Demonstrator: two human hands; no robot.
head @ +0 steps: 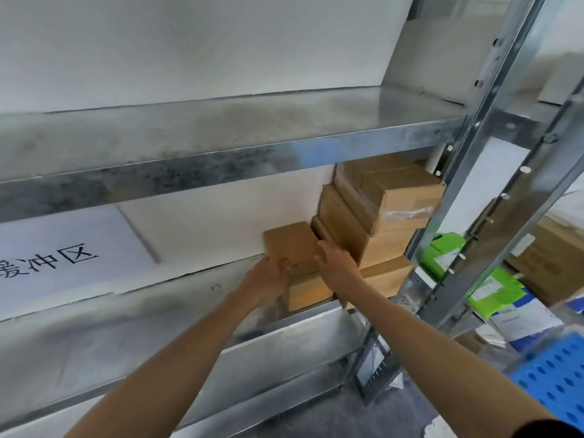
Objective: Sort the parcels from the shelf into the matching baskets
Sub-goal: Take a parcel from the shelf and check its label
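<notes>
On a galvanized shelf [132,324] against a white wall [189,42], both hands' fingers [322,248] clasp a cardboard parcel [290,245].

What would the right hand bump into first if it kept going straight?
Probably the stack of brown boxes: the right hand points up and back at its lower boxes, already touching or nearly so. Depth is hard to judge here.

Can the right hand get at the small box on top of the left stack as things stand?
Probably yes: the right hand is already at the small box's right edge, with the left hand on its other side.
</notes>
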